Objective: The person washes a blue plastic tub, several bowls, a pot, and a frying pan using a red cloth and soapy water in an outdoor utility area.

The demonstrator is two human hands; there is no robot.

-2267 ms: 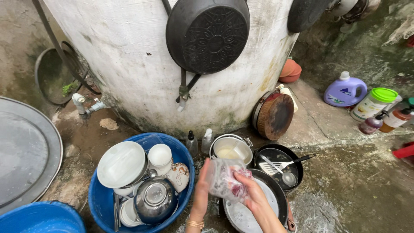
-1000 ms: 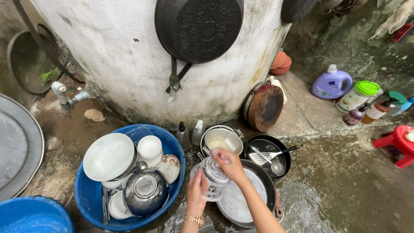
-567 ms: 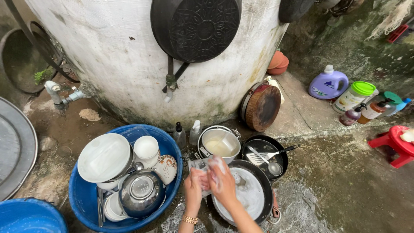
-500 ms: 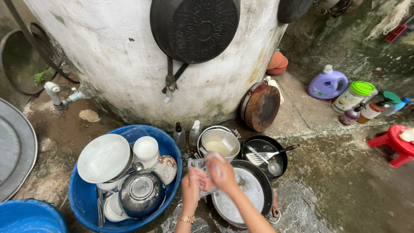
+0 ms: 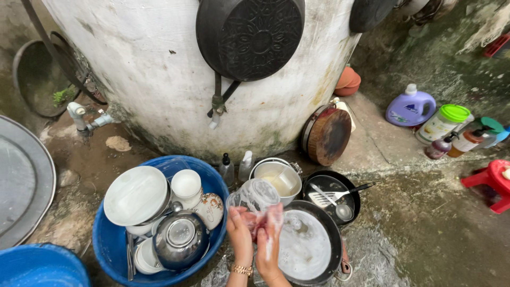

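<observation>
Both hands, left hand (image 5: 240, 234) and right hand (image 5: 268, 245), are closed around a soapy clear glass jar (image 5: 255, 197), which is held tilted between a blue basin (image 5: 109, 244) of dishes and a sudsy black pan (image 5: 308, 247).

1. Your left hand (image 5: 240, 234) and right hand (image 5: 268, 242) meet at the lower middle of the frame, both on a clear container (image 5: 255, 195) just above them.
2. Left of your hands sits a basin (image 5: 109, 244) holding a plate (image 5: 135, 195), a cup (image 5: 186, 184) and a kettle (image 5: 179, 239).
3. Right of your hands lies a soapy pan (image 5: 305, 244); behind it stand a pot (image 5: 276, 178) and a smaller pan (image 5: 334, 194) with a spatula (image 5: 332, 195) in it.
4. Two bottles (image 5: 236, 169) stand between basin and pot.
5. A cutting board (image 5: 329, 135) leans on the tank (image 5: 149, 69) above; a jug (image 5: 410, 108) stands at the right.
</observation>
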